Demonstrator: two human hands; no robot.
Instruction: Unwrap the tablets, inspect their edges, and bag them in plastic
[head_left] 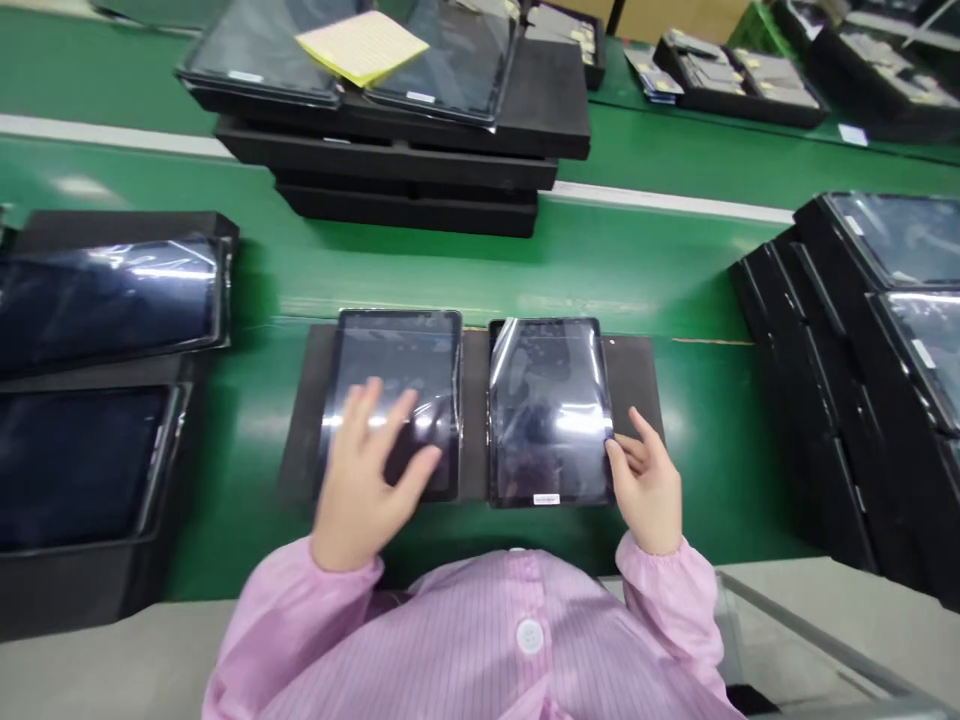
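Two tablets with glossy dark screens lie side by side on a black foam mat [474,430]. Over the left tablet [401,350] is my left hand [364,480], slightly blurred, its fingers spread and holding nothing. Whether its fingertips touch the screen I cannot tell. My right hand [649,485] is at the right edge of the right tablet [547,410], thumb and a finger closed at that edge and the index finger raised. Clear film with a lifted-looking corner covers this tablet, and a small white label [547,499] sits at its lower edge.
Film-covered screens rest on a black foam tray [150,225] at left. Stacked black trays [420,210] at the back carry more screens and a yellow paper pad [364,48]. Another tray stack [810,400] stands at right. Boxes of small parts [739,75] line the far green bench.
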